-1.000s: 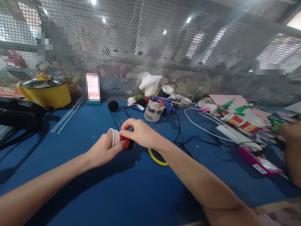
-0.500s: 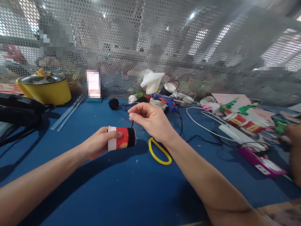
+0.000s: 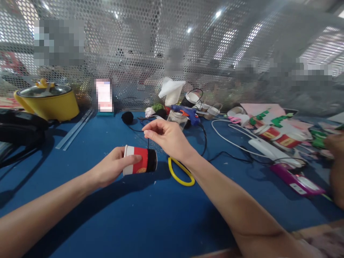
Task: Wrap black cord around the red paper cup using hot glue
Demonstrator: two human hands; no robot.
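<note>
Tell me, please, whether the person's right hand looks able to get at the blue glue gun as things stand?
Probably yes: the right hand, pinching a black thread above the paper cup, hovers just short of the blue glue gun, with only a clear jar between them.

The paper cup [image 3: 139, 161] is red with a white rim band, an orange emblem and black wrapping at its far end. Right of the cup on the blue table [image 3: 150, 215] lies a yellow loop [image 3: 180, 172]; far left of the cup stands a yellow pot [image 3: 48, 100].
</note>
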